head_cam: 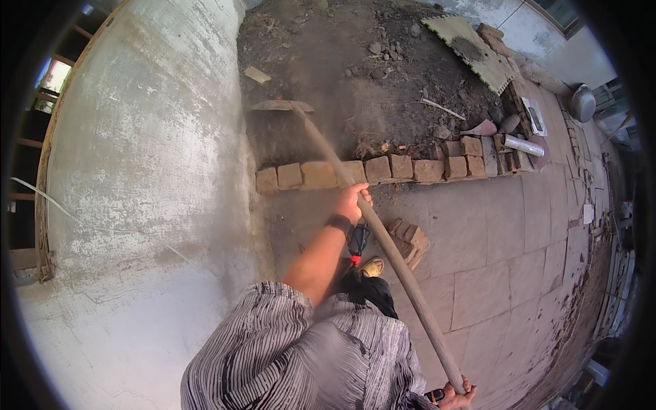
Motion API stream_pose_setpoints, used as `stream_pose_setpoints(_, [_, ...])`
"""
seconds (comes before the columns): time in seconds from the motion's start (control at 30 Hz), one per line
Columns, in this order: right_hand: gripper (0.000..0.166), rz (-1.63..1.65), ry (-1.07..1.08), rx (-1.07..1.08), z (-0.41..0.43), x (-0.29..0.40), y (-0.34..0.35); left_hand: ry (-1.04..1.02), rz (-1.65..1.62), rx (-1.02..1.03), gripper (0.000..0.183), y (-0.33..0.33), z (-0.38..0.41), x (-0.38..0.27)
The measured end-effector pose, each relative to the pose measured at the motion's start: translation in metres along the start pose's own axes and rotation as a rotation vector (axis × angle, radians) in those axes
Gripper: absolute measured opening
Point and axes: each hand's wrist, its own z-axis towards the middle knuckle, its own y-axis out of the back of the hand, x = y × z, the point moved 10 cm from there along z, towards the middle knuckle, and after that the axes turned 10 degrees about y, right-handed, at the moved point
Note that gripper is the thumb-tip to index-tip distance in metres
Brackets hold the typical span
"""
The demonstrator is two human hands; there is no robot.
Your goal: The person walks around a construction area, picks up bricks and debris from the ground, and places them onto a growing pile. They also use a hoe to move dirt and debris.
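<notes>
A long-handled hoe [394, 251] runs slantwise across the view, its wooden handle passing over the low brick edging [320, 175]. Its wide, dusty blade [282, 105] rests at the dark soil [328, 72] near the white wall; dust blurs the exact contact. Midway along the handle, my left hand [353, 200] is wrapped around the wood, just on my side of the bricks. Down at the lower right, my right hand [457, 394] grips the handle close to its rear end, at the picture's edge.
A whitewashed wall [143, 128] rises at the left. Loose bricks [408, 241] are piled on the paving [482, 287] beside my sandalled foot [372, 266]. Around the bed lie a foam mat [469, 48], a pale stick [443, 108] and a silvery cylinder [524, 145]; a metal pot [583, 102] stands farther right.
</notes>
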Motion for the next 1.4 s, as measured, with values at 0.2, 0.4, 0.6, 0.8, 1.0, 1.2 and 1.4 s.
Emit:
stream_pose_setpoints(0.2, [0.023,-0.249,0.035,-0.011,0.063,0.03,0.091,0.138,-0.046,-0.006,0.019,0.012,0.008,0.039])
stream_pose_setpoints(0.4, [0.024,-0.33,0.033,-0.127,0.082,0.05,0.121,0.144,0.009,-0.042,0.019,0.024,0.005,0.06])
stream_pose_setpoints(0.6, [0.017,-0.492,0.271,0.068,0.081,0.088,0.078,0.201,-0.061,-0.076,0.019,0.015,0.001,0.089])
stream_pose_setpoints(0.8, [0.017,-0.198,0.179,0.113,0.098,0.095,0.033,0.219,-0.123,-0.055,0.019,0.006,-0.005,0.099])
stream_pose_setpoints(1.0, [0.017,-0.467,0.465,0.231,0.078,0.109,-0.019,0.163,-0.185,0.089,0.018,-0.016,-0.01,0.076])
stream_pose_setpoints(1.2, [0.016,-0.237,0.264,0.015,0.058,0.086,-0.02,0.108,-0.142,0.058,0.019,-0.013,-0.004,0.048])
stream_pose_setpoints(1.4, [0.013,0.031,0.169,0.319,0.048,0.083,-0.023,0.236,-0.216,0.11,0.022,0.015,0.005,0.076])
